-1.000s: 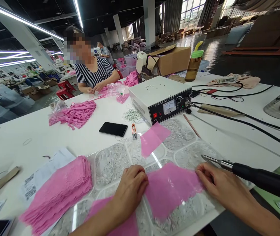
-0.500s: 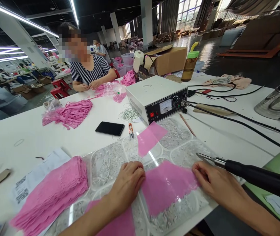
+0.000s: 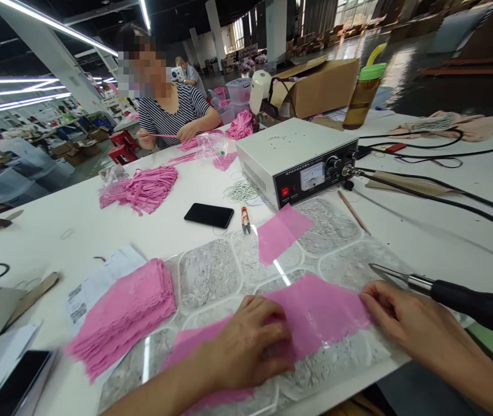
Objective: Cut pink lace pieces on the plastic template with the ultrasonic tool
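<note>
My left hand (image 3: 250, 344) lies curled on a pink fabric piece (image 3: 324, 312) spread over a clear sheet on the patterned work board (image 3: 211, 271). Its fingers press the left part of the cloth. My right hand (image 3: 406, 323) pinches the right edge of the same piece, and a black-handled tool with a metal tip (image 3: 454, 294) rests along that hand. A second pink piece (image 3: 283, 231) lies further back on the board. A stack of pink pieces (image 3: 125, 312) sits to the left.
A white control box (image 3: 298, 159) with cables stands behind the board. A black phone (image 3: 209, 215), small snips (image 3: 245, 218), a pile of pink strips (image 3: 142, 188), a cardboard box (image 3: 319, 86) and a bottle (image 3: 363, 86) are on the table. A person in a striped shirt (image 3: 172, 112) works opposite.
My left hand slid right and down onto the pink piece, covering more of it. The right hand kept its hold on the edge. The camera view shifted slightly.
</note>
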`<state>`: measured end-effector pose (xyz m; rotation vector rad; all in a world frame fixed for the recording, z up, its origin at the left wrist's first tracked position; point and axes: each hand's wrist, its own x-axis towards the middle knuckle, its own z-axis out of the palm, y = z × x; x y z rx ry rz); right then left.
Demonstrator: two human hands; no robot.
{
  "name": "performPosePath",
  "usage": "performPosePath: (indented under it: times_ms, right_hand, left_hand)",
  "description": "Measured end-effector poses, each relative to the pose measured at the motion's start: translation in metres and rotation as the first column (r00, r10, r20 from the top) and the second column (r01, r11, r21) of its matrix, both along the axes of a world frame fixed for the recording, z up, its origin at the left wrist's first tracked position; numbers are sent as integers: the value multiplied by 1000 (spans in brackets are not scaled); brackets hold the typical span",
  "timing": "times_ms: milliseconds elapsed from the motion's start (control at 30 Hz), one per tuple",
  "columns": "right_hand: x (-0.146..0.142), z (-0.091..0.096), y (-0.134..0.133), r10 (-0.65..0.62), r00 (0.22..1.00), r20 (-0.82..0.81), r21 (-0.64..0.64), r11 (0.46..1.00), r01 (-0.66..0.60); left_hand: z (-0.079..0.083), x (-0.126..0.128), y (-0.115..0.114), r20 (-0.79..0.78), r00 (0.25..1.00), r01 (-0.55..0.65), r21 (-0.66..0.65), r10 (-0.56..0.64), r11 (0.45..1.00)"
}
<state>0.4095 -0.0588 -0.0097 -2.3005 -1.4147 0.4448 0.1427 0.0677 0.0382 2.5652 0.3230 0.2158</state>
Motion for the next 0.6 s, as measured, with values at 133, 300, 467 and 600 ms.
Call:
performPosePath:
  times_ms: [133,300,467,600]
  right_hand:
    - [0,4,-3,-2,998,-59,25,1000,4]
    - [-3,14,-4,0,996,-84,-14,1000,-2]
    - [-4,16,-5,-16,998,-58,-77,997,11]
    - [-5,18,-7,-15,992,-128,-42,999,10]
  left_hand:
    - [-5,-1,-2,-12,1000,-9,-29,9,1000]
    - [-3,-1,-3,1,999,-34,-40,34,999]
    - [0,-2,-4,5,998,-57,-78,58,995]
    - [1,-2,-2,24,997,-70,-81,72,994]
